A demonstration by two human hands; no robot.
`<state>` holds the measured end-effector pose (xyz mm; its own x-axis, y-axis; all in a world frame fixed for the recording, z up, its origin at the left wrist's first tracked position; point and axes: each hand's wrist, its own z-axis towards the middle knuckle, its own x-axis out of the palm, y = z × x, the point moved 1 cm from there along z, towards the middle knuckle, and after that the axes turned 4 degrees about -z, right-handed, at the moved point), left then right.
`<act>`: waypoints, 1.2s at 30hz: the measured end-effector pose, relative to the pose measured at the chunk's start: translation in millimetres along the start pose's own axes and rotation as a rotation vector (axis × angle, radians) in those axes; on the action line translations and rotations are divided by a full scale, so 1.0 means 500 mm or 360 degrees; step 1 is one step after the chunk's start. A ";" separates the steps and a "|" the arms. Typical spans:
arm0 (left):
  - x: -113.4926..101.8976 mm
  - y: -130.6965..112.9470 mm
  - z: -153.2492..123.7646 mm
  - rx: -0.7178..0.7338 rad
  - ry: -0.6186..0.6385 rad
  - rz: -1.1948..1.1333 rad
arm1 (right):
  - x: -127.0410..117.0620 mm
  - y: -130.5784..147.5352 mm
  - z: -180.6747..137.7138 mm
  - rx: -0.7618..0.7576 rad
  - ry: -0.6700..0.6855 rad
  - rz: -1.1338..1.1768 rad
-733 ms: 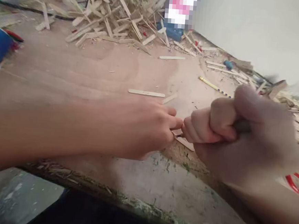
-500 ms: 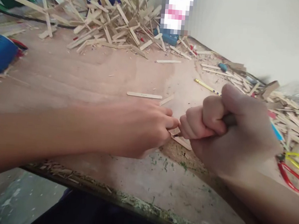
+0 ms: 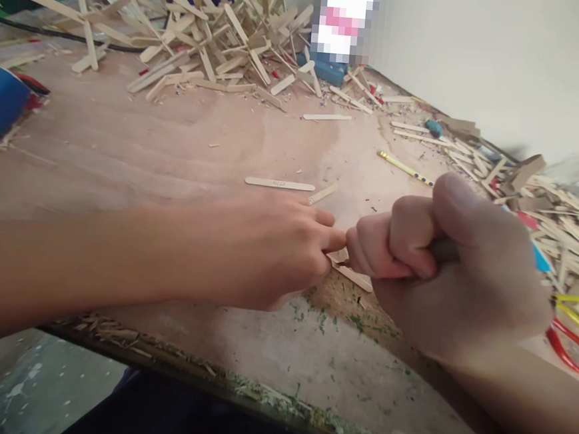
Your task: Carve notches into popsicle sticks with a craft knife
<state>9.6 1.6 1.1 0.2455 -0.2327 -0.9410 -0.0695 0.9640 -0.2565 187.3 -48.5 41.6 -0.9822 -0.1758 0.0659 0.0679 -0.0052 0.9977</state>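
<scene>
My left hand (image 3: 291, 250) lies low over the table, its fingers bent and pressing down on a wooden craft stick (image 3: 355, 278). Most of that stick is hidden under the hand; one end sticks out to the right. My right hand (image 3: 417, 247) is a fist around a dark, thin pointed tool (image 3: 342, 264). Only its tip shows below the little finger, against the stick, so its exact kind cannot be made out. The two hands meet at the fingers. Just beyond them lie a marked craft stick (image 3: 279, 185) and a short stick piece (image 3: 324, 193).
A big heap of craft sticks (image 3: 223, 44) stands at the back, and another pile (image 3: 569, 232) is at right. A yellow pencil (image 3: 404, 168), red-and-yellow-handled scissors (image 3: 573, 346) and a blue object (image 3: 0, 107) lie around. Shavings line the table's front edge (image 3: 275, 403).
My right fist has shifted slightly right and down, with the tool still in it. My left hand stays on the stick. The view has moved a little.
</scene>
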 end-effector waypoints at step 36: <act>-0.009 0.024 -0.003 0.0092 0.0006 0.0260 | 0.006 0.007 -0.008 -0.0044 -0.0023 -0.0237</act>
<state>6.5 13.9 2.1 0.2320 -0.0729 -0.9700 -0.0525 0.9948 -0.0873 185.5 -52.8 45.3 -0.9842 -0.1570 -0.0822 -0.0739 -0.0576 0.9956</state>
